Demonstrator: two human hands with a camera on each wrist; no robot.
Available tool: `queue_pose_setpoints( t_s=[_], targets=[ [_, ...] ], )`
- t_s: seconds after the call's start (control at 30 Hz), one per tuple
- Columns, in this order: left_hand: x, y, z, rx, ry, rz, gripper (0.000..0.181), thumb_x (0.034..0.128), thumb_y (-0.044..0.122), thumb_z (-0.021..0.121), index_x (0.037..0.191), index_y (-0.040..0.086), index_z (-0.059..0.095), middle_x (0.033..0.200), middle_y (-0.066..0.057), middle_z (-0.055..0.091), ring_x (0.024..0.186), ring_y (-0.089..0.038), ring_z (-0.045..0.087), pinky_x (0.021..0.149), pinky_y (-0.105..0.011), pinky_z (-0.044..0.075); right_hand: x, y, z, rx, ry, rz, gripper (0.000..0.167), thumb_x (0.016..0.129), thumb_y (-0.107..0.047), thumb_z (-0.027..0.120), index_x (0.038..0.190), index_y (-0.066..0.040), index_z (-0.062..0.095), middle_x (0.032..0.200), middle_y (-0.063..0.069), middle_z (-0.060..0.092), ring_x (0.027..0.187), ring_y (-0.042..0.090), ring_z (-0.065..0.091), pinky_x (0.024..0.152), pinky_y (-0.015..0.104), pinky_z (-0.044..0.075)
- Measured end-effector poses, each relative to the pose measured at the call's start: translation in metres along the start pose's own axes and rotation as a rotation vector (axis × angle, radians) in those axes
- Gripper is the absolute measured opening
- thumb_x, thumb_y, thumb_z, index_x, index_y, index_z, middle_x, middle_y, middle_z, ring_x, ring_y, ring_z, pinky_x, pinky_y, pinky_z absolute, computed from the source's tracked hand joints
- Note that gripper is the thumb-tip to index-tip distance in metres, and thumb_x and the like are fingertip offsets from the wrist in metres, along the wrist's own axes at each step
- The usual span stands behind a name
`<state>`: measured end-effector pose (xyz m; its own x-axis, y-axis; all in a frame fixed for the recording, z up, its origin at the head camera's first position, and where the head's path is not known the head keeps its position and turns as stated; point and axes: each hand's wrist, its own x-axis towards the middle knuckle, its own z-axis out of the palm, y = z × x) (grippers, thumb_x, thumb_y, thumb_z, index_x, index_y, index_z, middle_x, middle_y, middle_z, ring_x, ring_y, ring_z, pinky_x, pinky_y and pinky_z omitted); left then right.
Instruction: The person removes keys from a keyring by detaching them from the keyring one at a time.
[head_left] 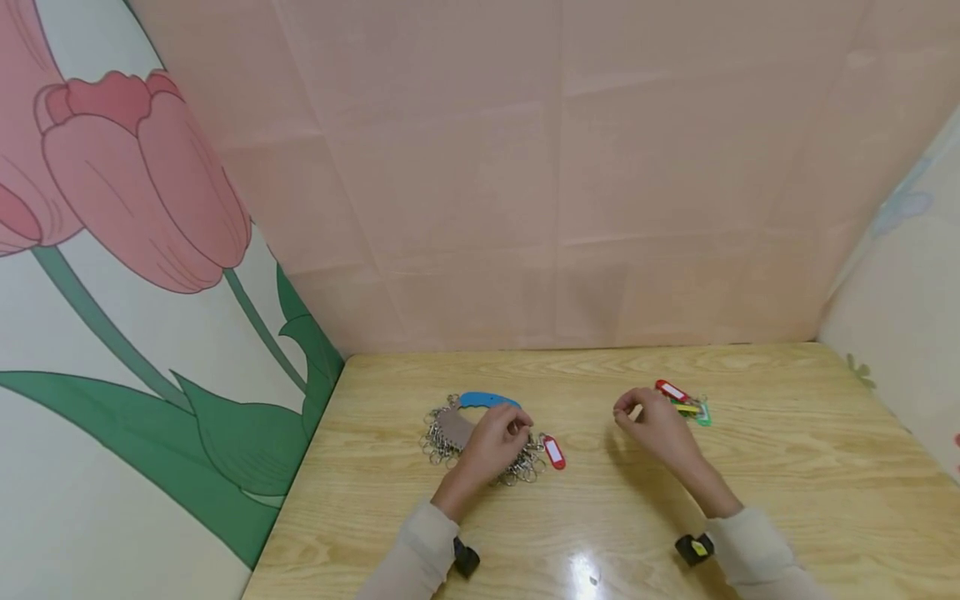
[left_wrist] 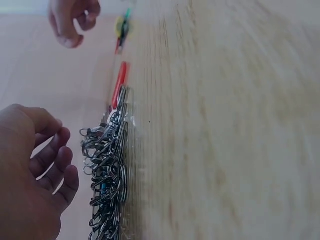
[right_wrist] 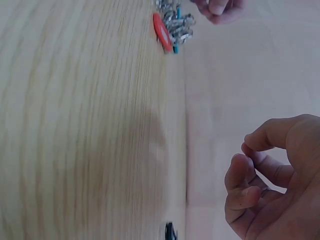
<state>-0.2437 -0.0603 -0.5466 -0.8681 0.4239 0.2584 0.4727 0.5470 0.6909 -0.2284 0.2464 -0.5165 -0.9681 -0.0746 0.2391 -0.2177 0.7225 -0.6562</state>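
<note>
My left hand (head_left: 492, 446) hovers over a key holder with a blue curved handle (head_left: 487, 399) and a grey-brown plate (head_left: 453, 427). Many metal key rings (left_wrist: 107, 165) hang along that plate's edge. In the left wrist view its fingers are loosely bent beside the rings, with nothing visible in them. A red key tag (head_left: 554, 452) with a white label lies at the holder's right end. My right hand (head_left: 660, 427) is in the air, just left of a small pile of tags. Its fingers curl with the thumb close to the index finger; I see nothing held.
That pile has a red key tag (head_left: 672, 390), a yellow tag (head_left: 686, 408) and a green tag (head_left: 703, 415). Everything lies on a wooden table (head_left: 570, 517), with a pink sheet (head_left: 525, 183) behind and a tulip-patterned wall (head_left: 142, 192) at left.
</note>
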Motion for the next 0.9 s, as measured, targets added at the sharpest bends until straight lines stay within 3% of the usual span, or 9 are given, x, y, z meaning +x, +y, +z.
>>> queue_pose_setpoints(
  t_s=[0.37, 0.6, 0.9],
  targets=[
    [-0.005, 0.006, 0.001, 0.14, -0.012, 0.06, 0.009, 0.1052, 0.017, 0.068, 0.111, 0.016, 0.075, 0.109, 0.006, 0.068, 0.1, -0.009, 0.054, 0.08, -0.018, 0.05, -0.008, -0.023, 0.025, 0.045, -0.093, 0.004, 0.004, 0.096, -0.007, 0.073, 0.099, -0.007, 0.071, 0.098, 0.007, 0.067, 0.075, 0.013, 0.057, 0.062, 0.023, 0.046],
    [-0.003, 0.01, 0.005, 0.309, 0.016, 0.171, 0.007, 0.1022, 0.017, 0.072, 0.106, 0.017, 0.078, 0.107, 0.007, 0.073, 0.1, -0.009, 0.056, 0.085, -0.022, 0.05, -0.007, -0.031, 0.046, 0.043, -0.138, -0.017, 0.004, 0.095, -0.009, 0.074, 0.095, -0.009, 0.071, 0.095, 0.004, 0.066, 0.075, 0.011, 0.057, 0.065, 0.023, 0.047],
    [0.003, 0.014, 0.012, 0.563, -0.003, 0.305, 0.008, 0.1009, 0.021, 0.072, 0.104, 0.02, 0.079, 0.105, 0.008, 0.074, 0.102, -0.012, 0.057, 0.091, -0.026, 0.048, -0.008, -0.036, 0.068, 0.032, -0.192, -0.033, 0.005, 0.094, -0.01, 0.076, 0.096, -0.011, 0.072, 0.094, 0.0, 0.065, 0.075, 0.009, 0.057, 0.065, 0.026, 0.047]
  ],
)
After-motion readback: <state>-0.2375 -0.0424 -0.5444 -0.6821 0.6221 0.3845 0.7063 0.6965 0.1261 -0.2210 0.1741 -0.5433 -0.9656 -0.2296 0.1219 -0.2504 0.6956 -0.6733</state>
